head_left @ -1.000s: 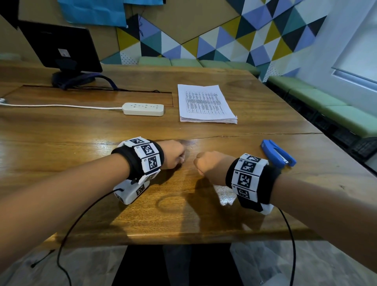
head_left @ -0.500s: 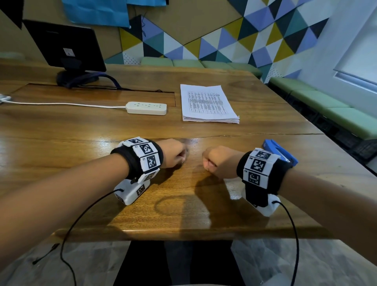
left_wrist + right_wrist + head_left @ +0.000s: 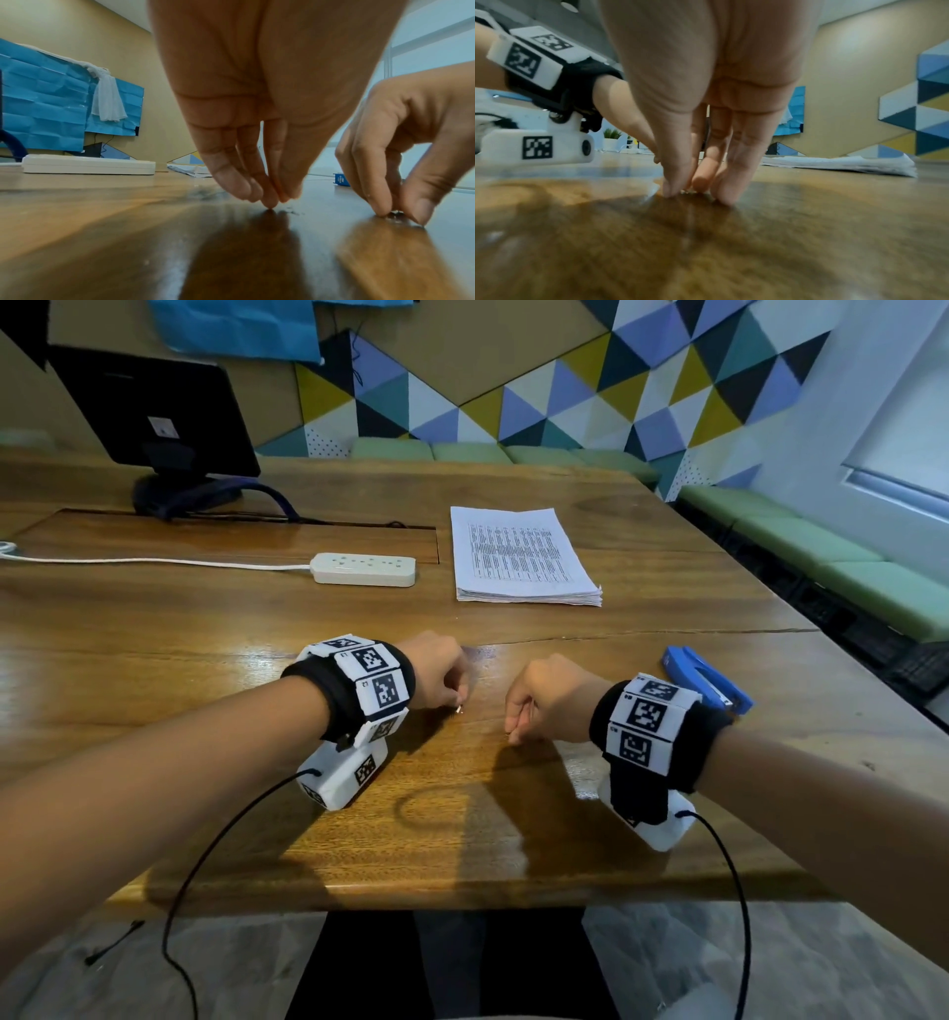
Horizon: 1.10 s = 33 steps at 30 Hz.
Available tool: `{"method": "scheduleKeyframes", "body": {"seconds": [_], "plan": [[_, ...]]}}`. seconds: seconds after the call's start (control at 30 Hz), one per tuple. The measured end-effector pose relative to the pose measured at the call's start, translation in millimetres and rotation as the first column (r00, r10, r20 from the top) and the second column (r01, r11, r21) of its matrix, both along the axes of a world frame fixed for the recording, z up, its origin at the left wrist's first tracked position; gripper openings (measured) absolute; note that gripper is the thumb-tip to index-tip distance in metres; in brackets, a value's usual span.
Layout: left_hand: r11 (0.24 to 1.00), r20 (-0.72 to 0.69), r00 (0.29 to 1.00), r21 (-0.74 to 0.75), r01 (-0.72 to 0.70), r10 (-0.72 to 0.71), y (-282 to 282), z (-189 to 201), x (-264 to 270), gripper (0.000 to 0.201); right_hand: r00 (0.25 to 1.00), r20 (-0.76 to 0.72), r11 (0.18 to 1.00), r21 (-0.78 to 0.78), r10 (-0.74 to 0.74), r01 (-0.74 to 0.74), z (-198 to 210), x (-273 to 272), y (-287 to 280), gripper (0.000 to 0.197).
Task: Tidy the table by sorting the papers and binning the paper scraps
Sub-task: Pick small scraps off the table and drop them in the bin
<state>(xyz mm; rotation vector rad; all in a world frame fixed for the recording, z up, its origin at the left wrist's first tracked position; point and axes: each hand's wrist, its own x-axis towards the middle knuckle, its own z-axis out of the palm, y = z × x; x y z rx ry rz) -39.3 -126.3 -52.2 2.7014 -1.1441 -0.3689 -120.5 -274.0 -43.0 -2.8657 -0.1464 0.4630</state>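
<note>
My left hand (image 3: pixel 436 672) is down on the polished wooden table (image 3: pixel 154 634), its fingers (image 3: pixel 268 194) bunched together and pointing straight down so the tips meet the wood. In the head view a tiny white paper scrap (image 3: pixel 459 709) shows just at those fingertips; I cannot tell whether I am pinching it or only touching it, as it is too small.

My right hand (image 3: pixel 547 698) sits just beside the left, a small gap of bare wood between them. Its thumb and fingers (image 3: pixel 727 178) are drawn in and pressed down around something small and pale on the table; the wrist views are too blurred there to say what it is or whether I have hold of it.

The neat stack of printed white papers (image 3: pixel 521 557) lies further back on the table, well apart from both hands, squared up with the print facing up. Just left of it is a cream power strip (image 3: pixel 364 569) with a white cord (image 3: pixel 154 563) running off to the left. A blue stapler (image 3: pixel 711 680) lies near my right wrist, on its outer side. A black monitor (image 3: pixel 154 408) stands at the far left corner, and green bench cushions (image 3: pixel 821 557) run along the patterned triangle wall.
</note>
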Motion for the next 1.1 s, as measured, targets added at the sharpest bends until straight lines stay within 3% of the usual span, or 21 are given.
{"method": "scheduleKeyframes", "body": {"seconds": [0.17,0.37,0.6,0.67,0.77,0.87,1.0,1.1], "plan": [[0.998,0.009,0.999,0.036,-0.048,0.048,-4.6,-3.7,0.1,0.015,0.995,-0.071,0.99,0.121,-0.065,0.074,0.3,7.7,-7.4,0.009],[0.995,0.032,0.998,0.08,-0.065,0.062,-11.5,-2.4,1.5,0.012,0.99,-0.118,0.989,0.113,-0.077,0.09,-0.6,11.0,-4.4,0.008],[0.974,0.078,0.997,0.226,-0.024,0.006,-19.3,-6.7,0.2,0.02,0.991,-0.13,0.996,-0.083,0.025,-0.036,-5.9,10.9,3.4,0.016],[0.966,0.084,0.996,0.256,-0.023,0.001,-23.3,-9.0,-0.7,0.025,0.991,0.028,0.952,-0.28,0.132,-0.119,-12.9,4.9,5.8,0.015],[0.943,0.088,0.996,0.33,-0.032,0.003,-27.6,-7.8,-5.2,0.026,0.969,-0.072,0.843,-0.481,0.237,-0.242,-18.7,0.7,12.7,0.028],[0.912,0.104,0.993,0.411,0.004,-0.051,-27.5,-5.8,-8.5,0.021,0.975,-0.123,0.878,-0.426,0.183,-0.218,-18.1,7.4,15.3,0.014],[0.92,0.081,0.996,0.393,-0.004,-0.03,-23.5,-5.5,-6.1,0.022,0.997,-0.001,0.95,-0.303,0.082,-0.078,-18.1,7.4,2.6,0.035],[0.953,0.039,0.999,0.303,-0.019,0.008,-16.6,-5.8,0.9,0.016,0.997,0.066,0.98,-0.195,0.038,-0.025,-13.9,-2.0,-8.5,0.04]]}}
